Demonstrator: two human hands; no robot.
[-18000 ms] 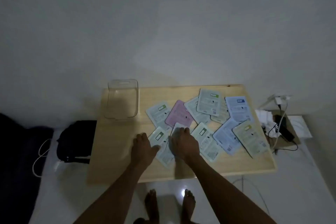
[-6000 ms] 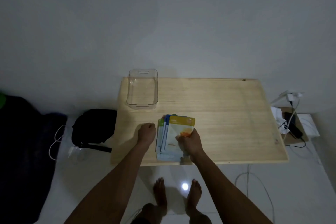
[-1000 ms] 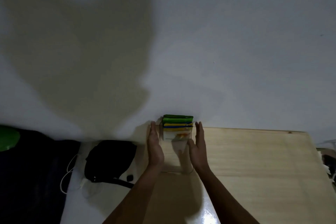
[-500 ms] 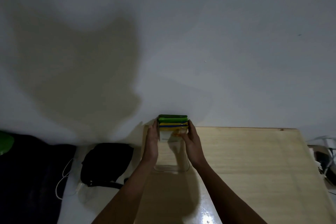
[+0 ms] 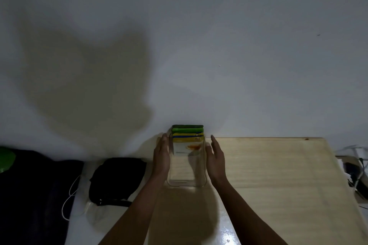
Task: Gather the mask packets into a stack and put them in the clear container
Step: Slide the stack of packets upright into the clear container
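Observation:
The stack of mask packets (image 5: 188, 141) stands on edge inside the clear container (image 5: 186, 182) at the far left corner of the wooden table (image 5: 278, 175), leaning toward the wall; green, yellow and blue top edges show. My left hand (image 5: 162, 158) lies flat along the container's left wall, fingers straight. On the other side, my right hand (image 5: 216, 158) is held a little off the right wall, fingers apart and holding nothing.
A white wall rises right behind the container. A black bag (image 5: 117, 179) and a white cable (image 5: 68, 203) lie on the floor left of the table. Chargers and cables (image 5: 356, 173) sit past the table's right edge.
Half a second ago both hands pressed the sides of the packet stack. Now they have let go and drawn back; the right hand has moved away from the container.

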